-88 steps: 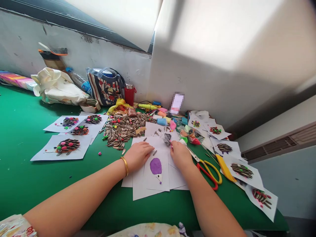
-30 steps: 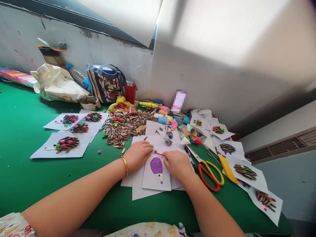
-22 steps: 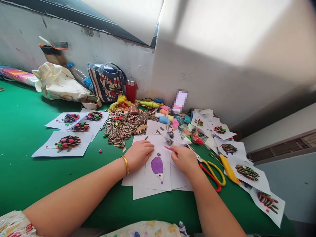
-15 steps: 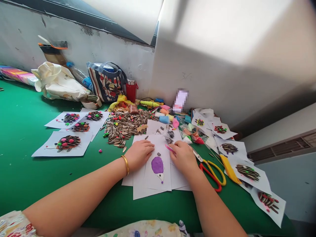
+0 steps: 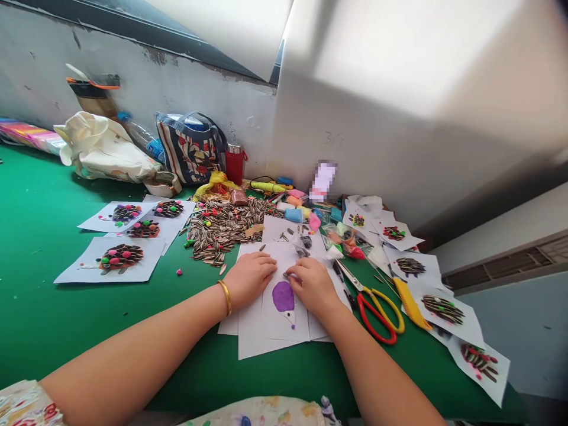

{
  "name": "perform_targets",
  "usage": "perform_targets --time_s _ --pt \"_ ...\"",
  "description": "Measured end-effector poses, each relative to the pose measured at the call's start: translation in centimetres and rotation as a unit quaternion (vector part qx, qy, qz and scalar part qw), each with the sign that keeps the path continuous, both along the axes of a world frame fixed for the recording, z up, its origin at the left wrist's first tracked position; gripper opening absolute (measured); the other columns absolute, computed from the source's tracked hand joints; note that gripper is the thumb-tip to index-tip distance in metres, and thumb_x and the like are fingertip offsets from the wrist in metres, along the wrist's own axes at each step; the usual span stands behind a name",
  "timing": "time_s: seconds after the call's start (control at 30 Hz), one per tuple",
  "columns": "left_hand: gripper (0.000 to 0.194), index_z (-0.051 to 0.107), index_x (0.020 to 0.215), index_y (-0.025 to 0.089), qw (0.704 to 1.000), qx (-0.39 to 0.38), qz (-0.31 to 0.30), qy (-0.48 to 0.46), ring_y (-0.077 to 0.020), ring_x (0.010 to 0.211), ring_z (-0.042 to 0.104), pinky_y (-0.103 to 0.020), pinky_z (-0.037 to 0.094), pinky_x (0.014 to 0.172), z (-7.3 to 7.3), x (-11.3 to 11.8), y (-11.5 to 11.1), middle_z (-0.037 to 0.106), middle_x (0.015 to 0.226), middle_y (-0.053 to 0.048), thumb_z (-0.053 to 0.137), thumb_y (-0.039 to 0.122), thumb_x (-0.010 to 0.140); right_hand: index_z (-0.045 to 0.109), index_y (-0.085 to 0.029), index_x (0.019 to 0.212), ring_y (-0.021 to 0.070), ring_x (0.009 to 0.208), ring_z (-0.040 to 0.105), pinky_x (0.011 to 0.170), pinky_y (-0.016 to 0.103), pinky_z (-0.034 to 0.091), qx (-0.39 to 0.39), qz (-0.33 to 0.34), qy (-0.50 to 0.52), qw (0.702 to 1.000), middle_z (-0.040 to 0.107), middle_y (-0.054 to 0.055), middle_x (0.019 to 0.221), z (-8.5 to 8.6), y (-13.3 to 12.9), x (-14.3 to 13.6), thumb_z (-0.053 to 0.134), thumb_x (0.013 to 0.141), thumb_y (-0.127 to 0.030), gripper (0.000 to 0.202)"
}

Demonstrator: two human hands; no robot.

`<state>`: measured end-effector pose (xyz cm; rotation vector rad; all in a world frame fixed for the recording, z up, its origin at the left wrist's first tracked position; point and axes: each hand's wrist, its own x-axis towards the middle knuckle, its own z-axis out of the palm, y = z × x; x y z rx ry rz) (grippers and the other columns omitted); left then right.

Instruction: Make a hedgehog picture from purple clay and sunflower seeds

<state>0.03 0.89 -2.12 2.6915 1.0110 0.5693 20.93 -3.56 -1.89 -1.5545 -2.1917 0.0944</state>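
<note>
A white paper sheet lies on the green table in front of me, with a purple clay hedgehog shape stuck on it. My left hand, a gold bangle on its wrist, rests with curled fingers on the sheet's left edge and holds it down. My right hand sits just right of the purple shape. Its fingertips are pinched together at a sunflower seed at the shape's top edge. The pink stick is hidden.
A pile of sunflower seeds lies behind the sheet. Red-and-yellow scissors and a yellow tool lie right of my hand. Finished hedgehog sheets lie left and right. Clay pieces, bags and a red bottle line the wall.
My right hand, which held a pink stick out to the right, has moved left, and its fingertips now close at the seed above the purple shape. My left hand has stayed put.
</note>
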Motion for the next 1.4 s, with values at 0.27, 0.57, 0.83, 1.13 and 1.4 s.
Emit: perform_targets --time_s 0.27,0.57,0.83,1.13,1.4 --pt "0.019 0.074 0.093 0.022 0.993 -0.040 0.026 -0.106 -0.0232 0.102 0.062 -0.040 0.046 0.092 0.6 0.6 -0.2 0.071 0.104 -0.005 0.066 0.038 0.086 0.071 -0.023 0.094 0.0205 0.092 0.060 0.084 0.034 0.045 0.037 0.015 0.128 0.991 0.066 0.005 0.093 1.3 -0.5 -1.0 0.059 0.086 -0.018 0.015" --pt "0.009 0.074 0.090 0.022 0.978 -0.072 0.026 -0.194 -0.0199 0.094 0.062 -0.036 0.047 0.088 0.3 0.8 -0.4 0.071 0.095 -0.004 0.067 0.025 0.085 0.068 -0.023 0.103 0.0177 0.089 0.063 0.080 0.031 0.049 -0.055 0.040 0.256 0.964 0.071 0.004 0.099 1.2 -0.7 -1.3 0.054 0.085 -0.019 0.023" --pt "0.009 0.074 0.087 0.022 0.981 -0.060 0.021 -0.185 -0.0205 0.093 0.061 -0.036 0.047 0.087 0.4 0.8 -0.4 0.071 0.094 -0.004 0.067 0.028 0.086 0.071 -0.022 0.086 0.0169 0.084 0.060 0.075 0.029 0.048 -0.088 0.023 0.310 0.946 0.069 0.003 0.087 1.4 -0.6 -1.6 0.059 0.084 -0.024 0.012" --pt "0.012 0.073 0.086 0.022 0.980 -0.068 0.010 -0.188 -0.0200 0.093 0.061 -0.036 0.047 0.087 0.4 0.7 -0.4 0.070 0.093 -0.004 0.065 0.031 0.087 0.065 -0.020 0.085 0.0162 0.072 0.060 0.066 0.028 0.048 -0.170 -0.020 0.414 0.894 0.067 0.002 0.079 0.8 -0.5 -1.2 0.061 0.081 -0.036 0.017" --pt "0.015 0.071 0.092 0.022 0.982 -0.060 0.010 -0.181 -0.0205 0.095 0.061 -0.036 0.047 0.088 0.5 0.7 -0.4 0.070 0.095 -0.004 0.067 0.035 0.085 0.063 -0.020 0.083 0.0157 0.069 0.060 0.063 0.027 0.048 -0.193 -0.018 0.439 0.877 0.065 0.001 0.075 0.7 -0.4 -1.2 0.063 0.080 -0.039 0.020"
